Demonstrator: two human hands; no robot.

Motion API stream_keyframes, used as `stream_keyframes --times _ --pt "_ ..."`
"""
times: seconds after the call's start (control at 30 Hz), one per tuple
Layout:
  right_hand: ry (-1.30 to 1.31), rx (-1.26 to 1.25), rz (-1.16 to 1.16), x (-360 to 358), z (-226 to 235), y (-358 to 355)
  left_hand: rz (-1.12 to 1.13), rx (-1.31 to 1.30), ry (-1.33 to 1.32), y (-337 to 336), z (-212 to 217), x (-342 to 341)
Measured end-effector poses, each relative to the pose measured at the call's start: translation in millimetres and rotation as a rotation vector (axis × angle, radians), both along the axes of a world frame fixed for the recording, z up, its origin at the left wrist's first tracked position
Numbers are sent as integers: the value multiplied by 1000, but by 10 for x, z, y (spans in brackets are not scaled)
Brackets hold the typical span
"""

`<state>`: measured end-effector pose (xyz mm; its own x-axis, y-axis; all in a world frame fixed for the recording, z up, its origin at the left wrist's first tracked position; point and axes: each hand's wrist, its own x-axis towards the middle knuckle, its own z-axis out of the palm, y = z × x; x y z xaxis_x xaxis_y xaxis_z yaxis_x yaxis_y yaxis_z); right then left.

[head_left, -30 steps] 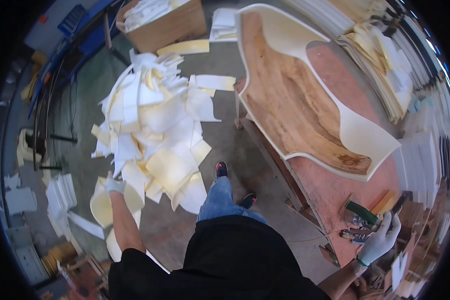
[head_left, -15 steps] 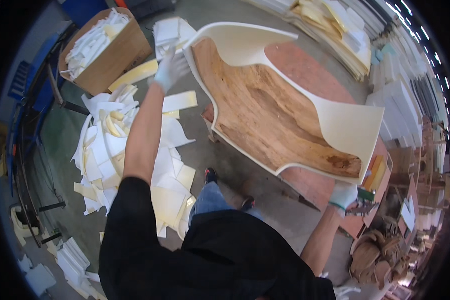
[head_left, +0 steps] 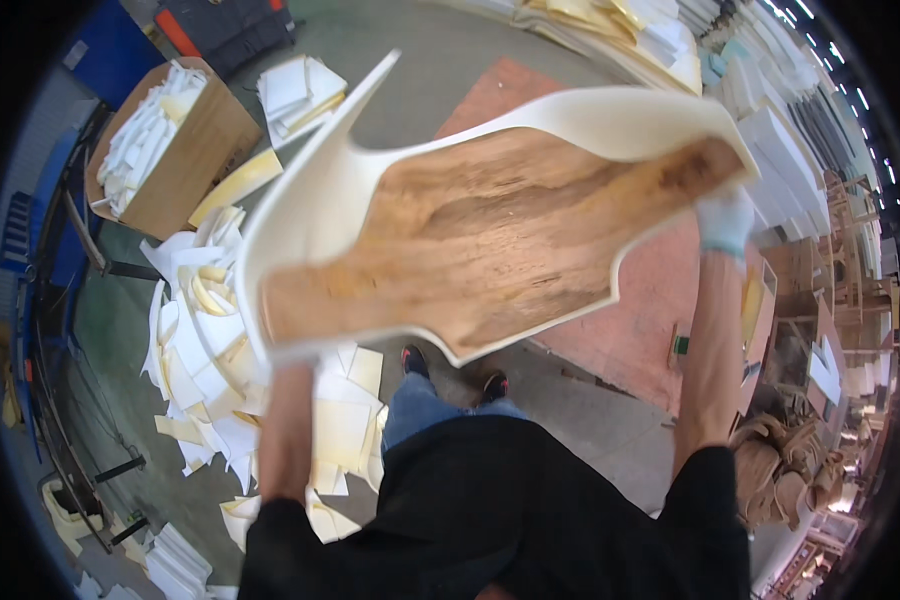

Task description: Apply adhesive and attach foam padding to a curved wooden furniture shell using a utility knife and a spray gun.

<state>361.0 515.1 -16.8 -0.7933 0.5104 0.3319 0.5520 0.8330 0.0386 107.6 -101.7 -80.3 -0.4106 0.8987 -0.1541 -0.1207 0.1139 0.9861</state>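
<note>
A curved, foam-edged wooden panel [head_left: 500,230] is lifted in front of me, its bare brown grain facing up and white foam running round its rim. The foam rises into tall flaps at the far side and the left end. My gloved right hand [head_left: 727,222] grips the panel's right end and is blurred by motion. At the lower left corner my left hand [head_left: 302,353] holds the other end; its fingers are mostly hidden behind the rim. Beneath the panel stands a reddish board-topped table [head_left: 620,345].
Left of me lies a heap of white and yellowish foam offcuts [head_left: 205,340]. Beyond it stand a cardboard box [head_left: 195,150] full of foam strips and a small foam stack [head_left: 300,95]. Curved wooden pieces [head_left: 785,465] are piled at right, with foam sheets [head_left: 785,170] farther back.
The panel has turned and shifted left, with its left end now nearer me. My left hand, formerly open beside its far edge, has come to the lower left corner; my right hand has moved farther away.
</note>
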Motion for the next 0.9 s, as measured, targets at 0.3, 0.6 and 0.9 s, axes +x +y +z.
stream_keyframes --times 0.3,0.6,0.9 --pt "791 -1833 547 -2720 1762 1074 -184 -271 267 1486 288 2427" --pt "927 -1045 315 927 1006 160 932 -128 243 339 316 1348" --pt "1823 -1040 -369 2366 -957 -1521 522 242 -43 1826 310 -1892"
